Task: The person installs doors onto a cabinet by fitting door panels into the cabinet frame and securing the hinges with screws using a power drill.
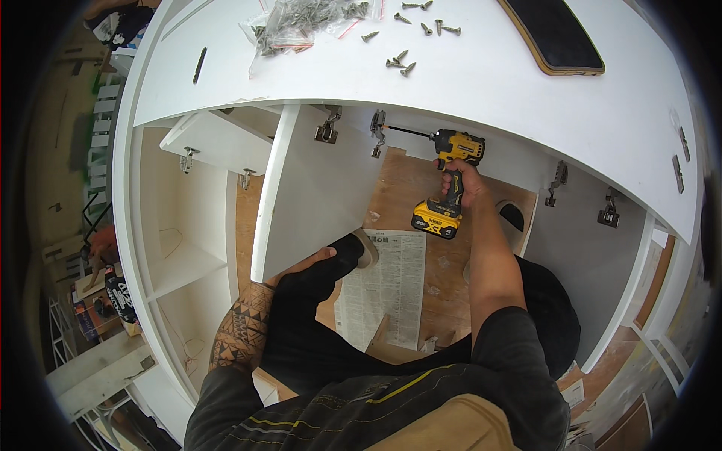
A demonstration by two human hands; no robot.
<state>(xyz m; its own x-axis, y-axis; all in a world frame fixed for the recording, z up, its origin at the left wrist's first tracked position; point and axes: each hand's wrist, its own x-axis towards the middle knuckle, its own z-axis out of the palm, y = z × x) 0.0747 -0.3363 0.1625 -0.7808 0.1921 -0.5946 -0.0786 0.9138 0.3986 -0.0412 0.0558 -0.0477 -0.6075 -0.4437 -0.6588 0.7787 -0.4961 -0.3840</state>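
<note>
At the far left, on the floor beside the white cabinet, stands a dark package (120,295) with pale lettering, tilted against a clutter of boards. On the cabinet's white top (481,83), which serves as the desk, a clear plastic bag (301,22) heaped with grey screws lies near the back edge, left of centre; its strip along the mouth is red. Just right of it about nine loose screws (398,62) are scattered in small groups. Below the desk's front edge an open white door (301,195) hangs edge-on, and the left hand (301,264) curls its fingers round the door's lower edge, the grip closed on it. On the wooden floor between the legs lies one printed sheet (387,289), a tall white rectangle with dense small type. Right of the door, a metal hinge (377,129) sits under the desk's front edge, and the long bit of a yellow and black drill (450,177) points at it. The right hand (466,184) wraps tight around the drill's handle, above its battery. At the desk's back right corner lies one dark oblong board (553,34) with a tan rim.
</note>
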